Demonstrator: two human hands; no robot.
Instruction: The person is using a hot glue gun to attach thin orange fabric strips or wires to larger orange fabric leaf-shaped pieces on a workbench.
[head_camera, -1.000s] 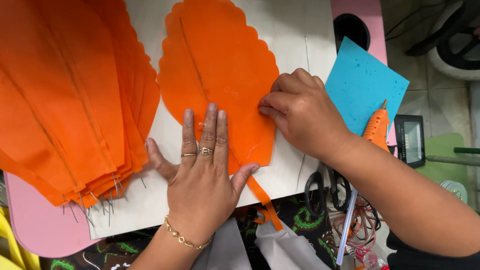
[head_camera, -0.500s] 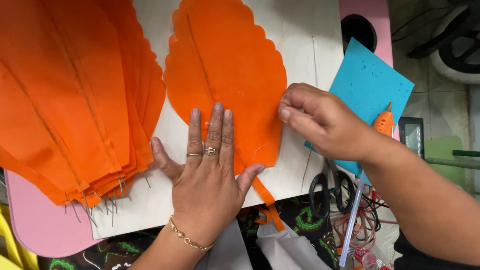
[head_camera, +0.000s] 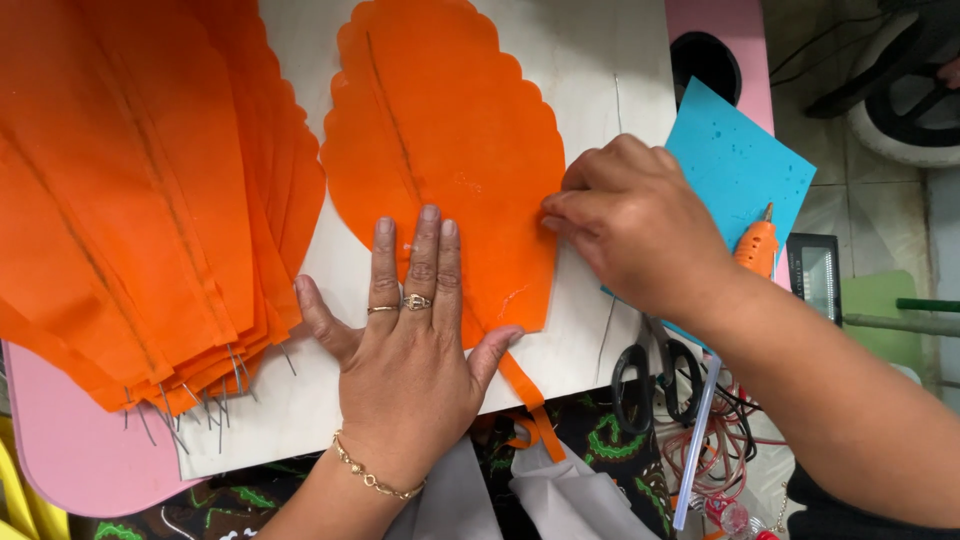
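Note:
A large orange leaf-shaped sheet (head_camera: 450, 130) with scalloped edges and a glued midrib lies flat on a white board (head_camera: 600, 60). My left hand (head_camera: 410, 340) rests flat on its lower part, fingers spread, with rings and a bracelet. My right hand (head_camera: 630, 225) is at the leaf's right edge, fingertips pressing on the rim, fingers curled. Neither hand grips anything that I can see. The leaf's narrow orange stem strip (head_camera: 530, 400) runs off the board's front edge.
A stack of several orange leaves with wire stems (head_camera: 130, 200) lies at the left. A blue sheet (head_camera: 735, 165), an orange glue gun (head_camera: 757, 245), black scissors (head_camera: 650, 375), a clear glue stick (head_camera: 697, 440) and a pink table (head_camera: 60, 450) are around.
My right hand has slid along the leaf's right edge, further down and right. My left hand stays flat on the leaf.

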